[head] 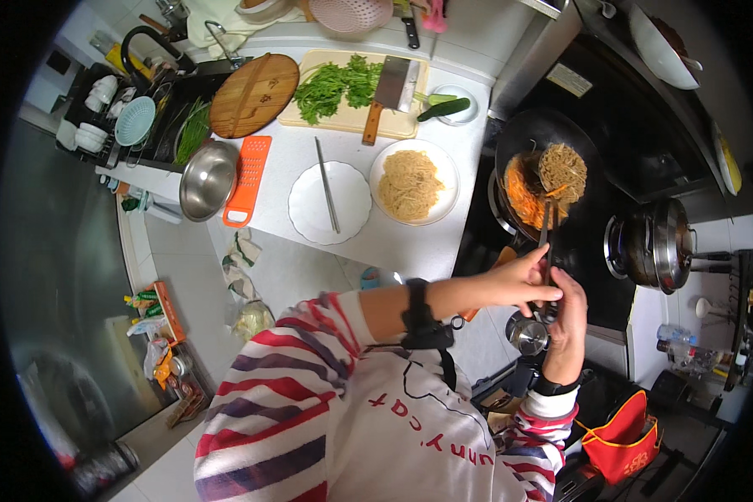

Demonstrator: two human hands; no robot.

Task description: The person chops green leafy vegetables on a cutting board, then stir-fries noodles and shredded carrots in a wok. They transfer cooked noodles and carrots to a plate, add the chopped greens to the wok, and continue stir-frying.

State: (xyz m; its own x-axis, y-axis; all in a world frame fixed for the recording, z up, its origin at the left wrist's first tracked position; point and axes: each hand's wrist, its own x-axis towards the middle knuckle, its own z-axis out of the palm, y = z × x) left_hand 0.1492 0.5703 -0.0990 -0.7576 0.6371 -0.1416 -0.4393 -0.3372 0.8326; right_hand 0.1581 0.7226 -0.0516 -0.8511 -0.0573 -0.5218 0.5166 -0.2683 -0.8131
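Note:
On the stove a black wok (587, 135) holds orange shredded vegetables (524, 194) and brownish noodles (563, 172). The noodles form a round heap. Long dark utensil handles (550, 232) run from the food down to my hands; their working ends are hidden in it. My left hand (530, 279) reaches across from the left with its fingers around the handles, index finger and thumb extended. Against the lower end rests my right hand (570, 304), its fingers partly hidden, so its grip is unclear. Below the wok, its wooden handle (505, 257) shows beside my left wrist.
Left on the counter are a plate of pale noodles (411, 185), a white plate (329, 207) with metal chopsticks, and a cutting board (288, 117) with greens and a cleaver (395, 85). A lidded pot (656, 245) occupies the right burner. Below it stands a red bag (624, 445).

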